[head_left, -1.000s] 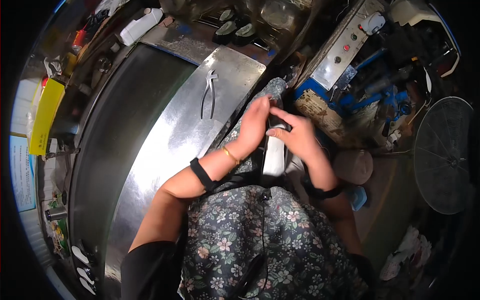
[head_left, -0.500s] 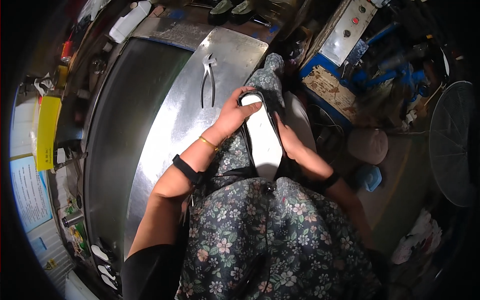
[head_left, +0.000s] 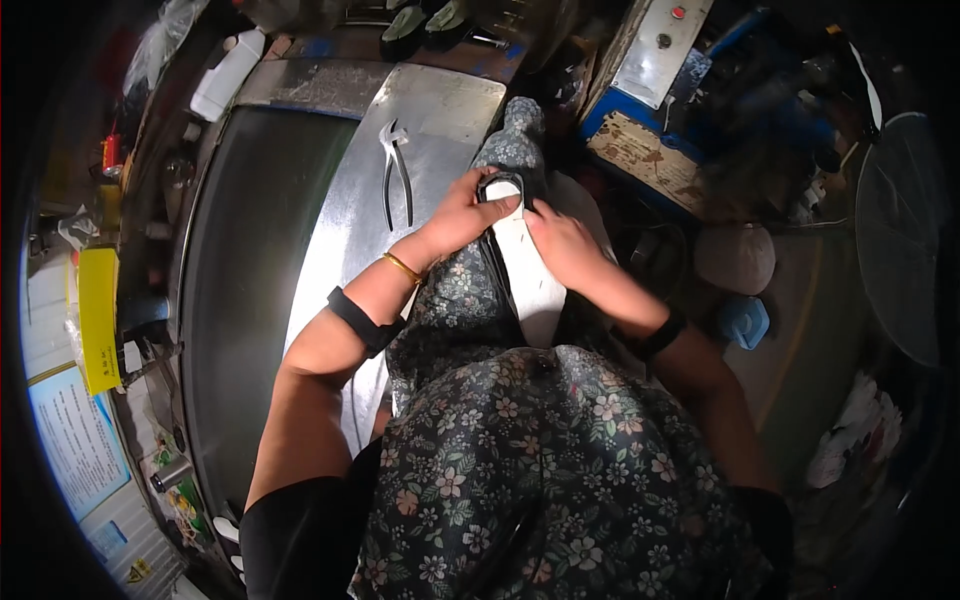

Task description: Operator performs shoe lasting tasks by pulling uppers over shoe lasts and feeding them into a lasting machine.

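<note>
A yellow box (head_left: pixel 99 320) stands at left, a blue container (head_left: pixel 745 322) and round fan (head_left: pixel 903 240) at right.

Left hand (head_left: pixel 467 216), right hand (head_left: pixel 568 248), that's two! One held shoe (head_left: pixel 525 265), two shoes (head_left: pixel 403 32) beyond, one pliers (head_left: pixel 393 142), one bracelet (head_left: pixel 403 267), two black bands (head_left: pixel 358 320), one fan (head_left: pixel 902 245)!

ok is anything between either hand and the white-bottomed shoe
Nothing visible. The left hand holds the shoe by its far end, and the right hand rests against its right side. The pliers lie off to the left, on the metal sheet.
</note>
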Demonstrator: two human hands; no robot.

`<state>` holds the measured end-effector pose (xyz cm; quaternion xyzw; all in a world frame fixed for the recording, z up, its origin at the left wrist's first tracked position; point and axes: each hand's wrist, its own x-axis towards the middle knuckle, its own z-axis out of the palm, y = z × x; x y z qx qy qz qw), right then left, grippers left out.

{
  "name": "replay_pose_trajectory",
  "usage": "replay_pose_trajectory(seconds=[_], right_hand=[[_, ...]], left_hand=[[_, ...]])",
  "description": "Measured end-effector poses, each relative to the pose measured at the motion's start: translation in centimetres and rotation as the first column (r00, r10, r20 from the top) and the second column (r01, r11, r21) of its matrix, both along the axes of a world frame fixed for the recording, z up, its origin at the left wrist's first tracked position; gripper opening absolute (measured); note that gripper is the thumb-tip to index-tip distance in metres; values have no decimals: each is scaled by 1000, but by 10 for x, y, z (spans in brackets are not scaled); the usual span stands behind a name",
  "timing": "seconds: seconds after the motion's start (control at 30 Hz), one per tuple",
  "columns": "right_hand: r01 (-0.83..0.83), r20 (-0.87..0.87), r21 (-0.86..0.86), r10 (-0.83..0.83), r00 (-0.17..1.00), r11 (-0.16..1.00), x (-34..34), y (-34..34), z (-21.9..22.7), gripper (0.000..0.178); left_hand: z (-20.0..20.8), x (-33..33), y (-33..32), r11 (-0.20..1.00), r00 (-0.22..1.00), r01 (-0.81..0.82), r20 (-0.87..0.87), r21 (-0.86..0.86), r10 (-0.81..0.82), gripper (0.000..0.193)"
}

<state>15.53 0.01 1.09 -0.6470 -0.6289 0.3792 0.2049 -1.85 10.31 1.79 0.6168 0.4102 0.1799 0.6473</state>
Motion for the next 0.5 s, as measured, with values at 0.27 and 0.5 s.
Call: replay_pose_trajectory(seconds=[0.27, 0.5], right_hand=[[306, -710, -183, -341, 616, 934, -19, -37, -12, 47], [226, -213, -101, -243, 947, 969, -58, -32, 28, 66]], left_hand=[[-3, -22, 4, 673, 634, 39, 539, -738, 554, 60], [26, -10, -47, 841, 509, 96, -752, 532, 418, 57]])
